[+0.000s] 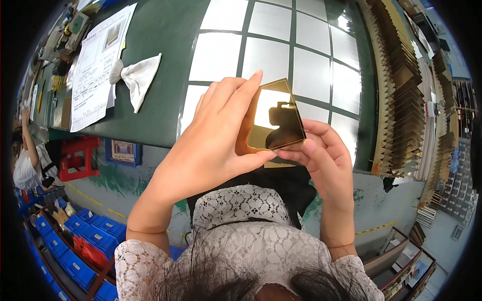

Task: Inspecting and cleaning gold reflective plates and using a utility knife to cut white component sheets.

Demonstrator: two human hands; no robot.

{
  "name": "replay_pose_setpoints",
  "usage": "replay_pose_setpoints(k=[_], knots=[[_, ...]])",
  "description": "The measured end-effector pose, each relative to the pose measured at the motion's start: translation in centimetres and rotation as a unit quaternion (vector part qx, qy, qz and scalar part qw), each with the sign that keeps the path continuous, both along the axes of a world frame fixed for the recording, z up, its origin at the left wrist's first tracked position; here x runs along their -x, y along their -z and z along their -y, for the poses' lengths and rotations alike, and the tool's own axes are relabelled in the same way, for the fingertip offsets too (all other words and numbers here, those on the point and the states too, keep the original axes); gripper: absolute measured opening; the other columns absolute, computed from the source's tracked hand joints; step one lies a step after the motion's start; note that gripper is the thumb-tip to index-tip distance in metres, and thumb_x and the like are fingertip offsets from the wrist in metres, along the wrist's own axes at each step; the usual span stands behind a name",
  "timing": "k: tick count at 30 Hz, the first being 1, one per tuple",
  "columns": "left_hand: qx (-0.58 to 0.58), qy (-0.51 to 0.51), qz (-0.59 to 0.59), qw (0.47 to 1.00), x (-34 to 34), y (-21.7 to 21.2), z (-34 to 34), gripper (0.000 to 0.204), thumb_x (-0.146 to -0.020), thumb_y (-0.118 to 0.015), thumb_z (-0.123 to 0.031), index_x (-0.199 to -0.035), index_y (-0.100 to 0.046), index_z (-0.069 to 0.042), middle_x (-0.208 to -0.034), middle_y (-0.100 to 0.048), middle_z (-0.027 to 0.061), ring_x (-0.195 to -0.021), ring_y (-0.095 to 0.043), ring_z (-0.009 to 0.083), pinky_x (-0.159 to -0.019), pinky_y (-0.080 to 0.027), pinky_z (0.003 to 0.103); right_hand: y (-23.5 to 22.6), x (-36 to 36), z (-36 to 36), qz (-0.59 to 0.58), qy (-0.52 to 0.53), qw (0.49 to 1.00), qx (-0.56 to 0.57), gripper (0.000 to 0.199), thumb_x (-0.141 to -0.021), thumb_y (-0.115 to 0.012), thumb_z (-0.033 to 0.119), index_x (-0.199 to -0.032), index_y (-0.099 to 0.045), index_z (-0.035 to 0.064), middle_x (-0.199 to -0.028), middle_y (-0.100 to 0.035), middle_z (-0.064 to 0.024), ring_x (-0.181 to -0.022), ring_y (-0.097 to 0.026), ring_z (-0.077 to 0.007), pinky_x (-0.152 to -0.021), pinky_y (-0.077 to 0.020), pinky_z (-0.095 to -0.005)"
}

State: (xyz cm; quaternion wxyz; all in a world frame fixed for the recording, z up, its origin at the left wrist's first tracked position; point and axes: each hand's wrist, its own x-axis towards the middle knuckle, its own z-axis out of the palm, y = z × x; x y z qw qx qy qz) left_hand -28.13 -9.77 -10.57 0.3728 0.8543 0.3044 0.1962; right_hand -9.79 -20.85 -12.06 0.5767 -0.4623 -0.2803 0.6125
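Note:
A gold, mirror-like flat plate [276, 123] with a thin dark edge is held tilted above the near side of the table. Its surface reflects a dark shape and a bright light. My left hand [213, 123] grips the plate's left side, thumb along the lower edge and fingers stretched up behind it. At the lower right corner, my right hand [326, 155] pinches the plate between thumb and fingers. Just below the plate shows a small gold piece [281, 163], mostly hidden by the hands. Behind them, several pale, shiny rectangular plates [266, 22] lie in rows.
The plates lie on a dark green tabletop [173, 30]. Left of them are a knotted white cloth [138, 78] and printed sheets [95, 70]. Brown zigzag-edged stacks [396, 95] line the right side. A red stool [79, 159], blue bins [95, 236] and another person [30, 165] are at left.

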Motion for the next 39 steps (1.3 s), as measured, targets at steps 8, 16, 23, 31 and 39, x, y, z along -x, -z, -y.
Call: replay_pose_setpoints(k=[8,16,23,31,39], knots=[[-0.005,0.015,0.016,1.0,-0.3,0.0,-0.4,0.08,-0.062,-0.08,-0.011,-0.132,-0.043,0.001,-0.118,-0.05,0.0144,-0.109,-0.05,0.0278,-0.096,-0.039,0.034,0.1,-0.2,0.2,-0.006,0.005,1.0,-0.01,0.033,-0.097,-0.043,0.008,-0.126,-0.042,-0.0072,-0.116,-0.059,-0.0201,-0.103,-0.062,-0.0273,-0.09,-0.0514,-0.0381],[-0.019,-0.006,0.026,0.999,0.4,-0.4,-0.6,0.08,-0.062,-0.08,-0.009,-0.132,-0.043,0.0,-0.117,-0.05,0.0139,-0.107,-0.05,0.027,-0.095,-0.039,0.033,-0.4,-0.2,-0.1,0.001,-0.02,1.0,-0.01,0.033,-0.097,-0.044,0.008,-0.126,-0.043,-0.0069,-0.117,-0.059,-0.0209,-0.104,-0.062,-0.0274,-0.09,-0.0511,-0.0372],[-0.077,-0.221,0.057,0.971,7.5,-0.4,-1.2,0.079,-0.063,-0.08,-0.008,-0.133,-0.044,-0.001,-0.119,-0.05,0.0132,-0.108,-0.05,0.0256,-0.093,-0.04,0.032,-2.9,0.6,-3.1,0.204,-0.032,0.977,-0.06,0.029,-0.094,-0.047,0.004,-0.121,-0.05,-0.0068,-0.113,-0.061,-0.0193,-0.101,-0.061,-0.0239,-0.086,-0.0497,-0.0335],[-0.171,-0.354,0.004,0.919,16.3,-1.2,0.6,0.085,-0.057,-0.081,-0.007,-0.134,-0.045,-0.002,-0.118,-0.05,0.0129,-0.108,-0.05,0.0277,-0.094,-0.04,0.035,-3.8,7.8,-11.8,0.355,-0.173,0.906,-0.15,0.026,-0.091,-0.053,0.003,-0.116,-0.054,-0.0026,-0.114,-0.061,-0.0111,-0.107,-0.057,-0.0178,-0.089,-0.045,-0.0303],[-0.165,-0.378,0.008,0.911,19.6,-1.1,1.9,0.089,-0.057,-0.081,-0.003,-0.136,-0.041,-0.004,-0.122,-0.05,0.0142,-0.11,-0.048,0.0298,-0.097,-0.037,0.037,-1.3,15.6,-18.9,0.52,-0.193,0.783,-0.282,0.032,-0.087,-0.062,0.016,-0.114,-0.054,0.001,-0.114,-0.059,-0.0119,-0.107,-0.054,-0.0235,-0.093,-0.0418,-0.0334]])
